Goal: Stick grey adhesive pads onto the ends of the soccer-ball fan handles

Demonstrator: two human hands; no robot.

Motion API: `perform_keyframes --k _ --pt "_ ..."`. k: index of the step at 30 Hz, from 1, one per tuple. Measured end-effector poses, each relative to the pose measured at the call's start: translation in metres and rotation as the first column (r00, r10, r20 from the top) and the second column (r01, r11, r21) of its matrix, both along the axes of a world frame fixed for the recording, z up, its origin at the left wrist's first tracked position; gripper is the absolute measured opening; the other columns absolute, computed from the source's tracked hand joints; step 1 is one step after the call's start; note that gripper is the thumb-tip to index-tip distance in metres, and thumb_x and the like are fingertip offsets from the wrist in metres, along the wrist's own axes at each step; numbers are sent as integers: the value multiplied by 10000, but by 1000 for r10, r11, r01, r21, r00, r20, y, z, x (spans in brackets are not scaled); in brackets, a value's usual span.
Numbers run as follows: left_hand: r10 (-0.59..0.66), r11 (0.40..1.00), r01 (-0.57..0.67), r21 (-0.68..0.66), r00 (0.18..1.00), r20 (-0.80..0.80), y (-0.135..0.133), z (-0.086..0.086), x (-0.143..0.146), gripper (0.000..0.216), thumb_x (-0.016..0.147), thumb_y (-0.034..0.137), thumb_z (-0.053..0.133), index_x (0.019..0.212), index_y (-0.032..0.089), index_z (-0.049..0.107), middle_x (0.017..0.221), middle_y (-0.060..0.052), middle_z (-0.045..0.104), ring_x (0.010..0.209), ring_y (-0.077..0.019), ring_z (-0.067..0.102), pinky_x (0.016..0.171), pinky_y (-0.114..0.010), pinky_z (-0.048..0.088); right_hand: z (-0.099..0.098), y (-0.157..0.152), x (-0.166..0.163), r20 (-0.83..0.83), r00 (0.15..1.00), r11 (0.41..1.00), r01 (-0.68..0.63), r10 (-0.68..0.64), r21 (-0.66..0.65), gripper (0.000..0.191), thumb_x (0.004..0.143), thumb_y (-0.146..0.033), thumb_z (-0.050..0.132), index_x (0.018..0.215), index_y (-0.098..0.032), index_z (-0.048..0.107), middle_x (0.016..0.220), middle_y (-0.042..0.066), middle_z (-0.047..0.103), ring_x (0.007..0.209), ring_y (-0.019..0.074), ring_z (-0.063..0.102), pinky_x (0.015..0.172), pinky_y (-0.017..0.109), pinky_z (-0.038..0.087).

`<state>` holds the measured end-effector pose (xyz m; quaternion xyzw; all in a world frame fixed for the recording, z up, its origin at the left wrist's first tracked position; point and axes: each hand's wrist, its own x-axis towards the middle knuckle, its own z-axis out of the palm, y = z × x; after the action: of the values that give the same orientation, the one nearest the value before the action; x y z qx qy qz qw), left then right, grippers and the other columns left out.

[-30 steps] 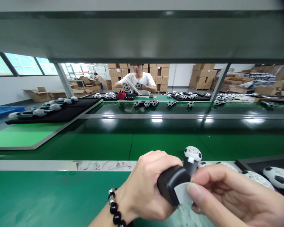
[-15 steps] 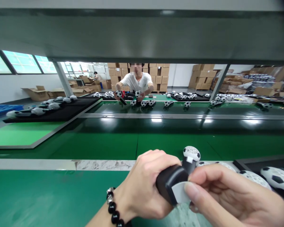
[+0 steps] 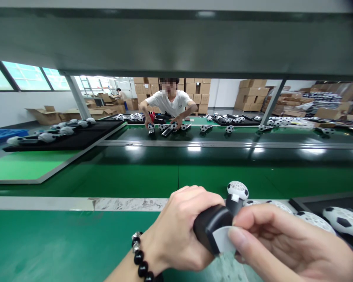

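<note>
My left hand [image 3: 185, 231] is closed around a black plastic handle-like part [image 3: 207, 227], its end facing me. At that end, my right hand [image 3: 282, 243] pinches a thin pale grey piece [image 3: 223, 239] between thumb and fingertips, against the black part. Just beyond my fingers stands a soccer-ball-patterned head [image 3: 237, 189] on a black stem. Whether it joins the part I hold, I cannot tell. More soccer-ball-patterned heads [image 3: 345, 221] lie at the right, partly hidden by my right hand.
Ahead runs a green conveyor belt [image 3: 135, 176]; soccer-ball pieces [image 3: 204, 128] lie along the far lane. A co-worker [image 3: 172, 103] handles some there. A black tray [image 3: 100, 133] of similar pieces sits at left. Overhead is a grey shelf [image 3: 176, 47], with posts [image 3: 275, 100] beyond.
My hands and the held part stay nearly still. The co-worker's hands have lowered soccer-ball pieces to the far lane. Pieces there shifted slightly left; the near belt's seam moved right.
</note>
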<state>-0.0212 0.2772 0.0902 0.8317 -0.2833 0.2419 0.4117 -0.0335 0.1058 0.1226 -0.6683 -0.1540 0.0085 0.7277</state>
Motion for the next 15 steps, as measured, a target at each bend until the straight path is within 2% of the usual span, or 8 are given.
perform_keyframes --k 8,11,13,14,15 --pt "22 999 -22 28 1000 5 1 1 -2 254 656 196 608 906 225 576 762 36 642 649 -111 539 648 -257 415 -4 1 1 128 992 1000 -9 13 -27 257 818 -76 730 777 -329 750 712 -143 701 620 33 671 646 29 526" --pt "26 999 -28 46 999 42 1 1 -2 251 671 215 608 920 221 572 764 25 649 647 -118 539 632 -263 408 -5 -3 0 280 960 988 62 -20 -142 275 833 -60 721 811 -333 732 710 -149 715 607 50 691 648 55 542" --pt "25 998 -29 58 997 67 2 -1 -1 259 679 214 609 936 219 573 768 20 659 652 -123 550 630 -268 409 -8 -10 0 437 899 933 175 -22 -314 175 885 -161 712 869 -333 741 786 -96 763 651 112 732 624 125 571" --pt "16 998 -21 63 997 82 3 -1 0 274 678 210 610 949 219 575 772 17 665 654 -125 558 632 -270 411 -10 -14 2 514 857 877 266 -26 -399 97 920 -254 696 939 -327 756 866 -42 787 710 164 757 626 181 590" --pt "6 998 -12 65 996 93 4 -2 1 294 675 202 612 966 219 578 783 15 673 663 -127 571 641 -272 418 -11 -19 4 583 811 806 375 -47 -458 140 953 -353 660 1042 -313 761 955 20 795 786 219 771 643 238 607"
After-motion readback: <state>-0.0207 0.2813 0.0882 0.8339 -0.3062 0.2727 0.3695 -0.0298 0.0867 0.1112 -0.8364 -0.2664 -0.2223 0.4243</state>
